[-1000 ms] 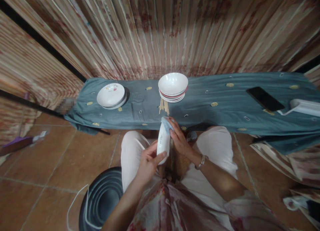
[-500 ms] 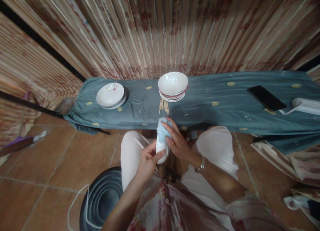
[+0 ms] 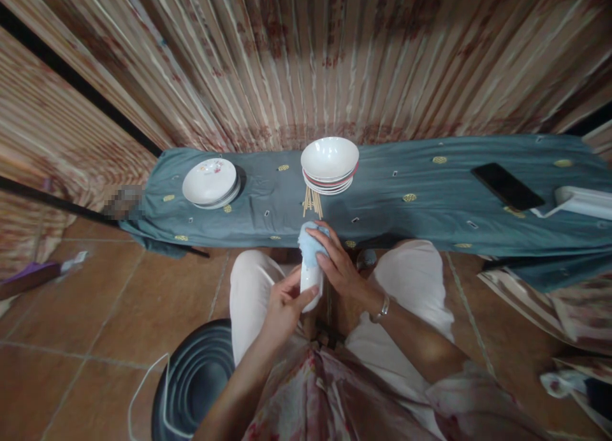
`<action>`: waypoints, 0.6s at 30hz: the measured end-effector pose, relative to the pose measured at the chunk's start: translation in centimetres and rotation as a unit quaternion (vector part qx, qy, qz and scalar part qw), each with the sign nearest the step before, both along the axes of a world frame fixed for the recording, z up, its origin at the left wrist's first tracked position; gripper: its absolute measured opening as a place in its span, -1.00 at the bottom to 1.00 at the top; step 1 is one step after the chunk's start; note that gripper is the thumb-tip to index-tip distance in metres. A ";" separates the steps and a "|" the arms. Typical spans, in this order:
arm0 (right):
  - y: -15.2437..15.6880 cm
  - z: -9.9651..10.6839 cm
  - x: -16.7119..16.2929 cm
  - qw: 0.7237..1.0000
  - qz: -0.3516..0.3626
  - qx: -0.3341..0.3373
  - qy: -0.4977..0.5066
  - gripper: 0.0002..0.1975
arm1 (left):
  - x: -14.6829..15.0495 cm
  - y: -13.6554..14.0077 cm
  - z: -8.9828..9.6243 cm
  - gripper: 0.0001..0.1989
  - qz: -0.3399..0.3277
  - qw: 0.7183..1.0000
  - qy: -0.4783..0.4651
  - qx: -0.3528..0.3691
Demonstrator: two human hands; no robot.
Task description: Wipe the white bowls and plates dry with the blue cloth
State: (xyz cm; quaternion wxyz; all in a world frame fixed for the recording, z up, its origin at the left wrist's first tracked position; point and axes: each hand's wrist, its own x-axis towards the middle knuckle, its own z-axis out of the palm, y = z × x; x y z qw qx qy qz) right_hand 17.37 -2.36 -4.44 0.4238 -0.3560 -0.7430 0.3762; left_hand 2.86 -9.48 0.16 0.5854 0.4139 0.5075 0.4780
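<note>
A glossy white dish [image 3: 310, 287] is held nearly edge-on above my lap, so I cannot tell if it is a bowl or a plate. My left hand [image 3: 288, 301] grips its lower side, thumb on the near face. Wrapped over the dish's upper end is a light blue cloth [image 3: 310, 243], which my right hand [image 3: 338, 262] presses on with bent fingers. Just beyond, several wooden chopsticks [image 3: 312, 202] lie with their far ends under or behind a stack of white bowls [image 3: 329, 160].
A teal patterned cloth [image 3: 268, 224] covers the long narrow table. On it stand stacked plates [image 3: 210, 183] at left, and a black phone [image 3: 507, 186] and a white device [image 3: 586, 202] at right. A dark bucket [image 3: 191, 377] with a white handle sits on the tiled floor by my left leg.
My right hand and the blue cloth have shifted slightly on the dish's upper end. The dish has turned a little, and my left hand still grips it.
</note>
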 end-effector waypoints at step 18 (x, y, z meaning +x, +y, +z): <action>2.2 -3.6 -1.3 0.913 -0.054 -0.307 0.262 -0.46 | 0.6 -0.7 2.4 -0.75 0.006 0.998 0.036 0.048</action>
